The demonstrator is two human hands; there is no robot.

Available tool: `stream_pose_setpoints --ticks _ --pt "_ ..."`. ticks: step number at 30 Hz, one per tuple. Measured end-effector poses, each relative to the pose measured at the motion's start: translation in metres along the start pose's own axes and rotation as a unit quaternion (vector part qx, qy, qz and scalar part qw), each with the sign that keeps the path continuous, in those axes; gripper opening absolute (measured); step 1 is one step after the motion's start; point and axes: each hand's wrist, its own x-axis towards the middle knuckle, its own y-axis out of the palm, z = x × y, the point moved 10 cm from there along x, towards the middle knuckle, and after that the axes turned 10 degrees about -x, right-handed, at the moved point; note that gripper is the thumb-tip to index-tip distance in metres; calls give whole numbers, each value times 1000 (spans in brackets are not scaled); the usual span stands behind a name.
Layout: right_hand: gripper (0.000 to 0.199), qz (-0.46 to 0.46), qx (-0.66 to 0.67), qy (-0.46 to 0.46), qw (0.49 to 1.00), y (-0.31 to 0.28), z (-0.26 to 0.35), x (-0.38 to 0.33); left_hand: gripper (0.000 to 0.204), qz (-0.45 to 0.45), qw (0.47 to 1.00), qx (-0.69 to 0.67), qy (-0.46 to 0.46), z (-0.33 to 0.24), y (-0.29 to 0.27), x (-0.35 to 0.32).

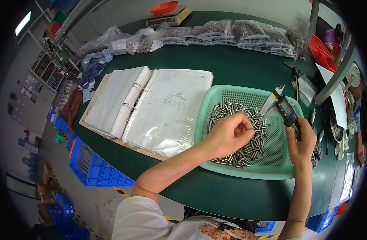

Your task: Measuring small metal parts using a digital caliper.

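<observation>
A mint green perforated basket [215, 96] sits on the dark green table and holds a heap of several small metal pins [247, 150]. My left hand [227, 134] hovers over the heap with fingers curled, pinching what looks like one small pin between fingertips. My right hand [301, 142] grips a digital caliper [285, 110] by its lower end, holding it upright above the basket's right side, jaws pointing toward the left hand.
An open ring binder [147, 104] with clear sleeves lies left of the basket. Bags of metal parts [231, 34] line the table's far edge. A second caliper [296, 76], red bins [321, 50] and blue crates [91, 168] surround the table.
</observation>
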Motion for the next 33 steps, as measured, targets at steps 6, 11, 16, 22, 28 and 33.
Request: stream_pose_setpoints --ticks 6,11,16,22,28,33 --pt "25 15 15 -27 999 2 12 3 11 -20 977 -212 18 0 -13 0" --pt "25 13 6 -45 999 0 12 4 11 -24 976 -217 13 -6 -10 1" --pt "24 13 11 -48 999 3 15 4 11 -26 977 -213 1 -2 -14 -1" --pt "26 16 -18 -40 999 -3 16 5 13 -3 974 -226 17 -5 -11 -2" --pt "27 -23 -22 -64 997 -8 17 4 24 -8 976 -218 7 -4 -12 -3" --pt "30 -41 -42 -80 995 -7 16 1 21 -20 978 -207 -12 -1 -13 -4"
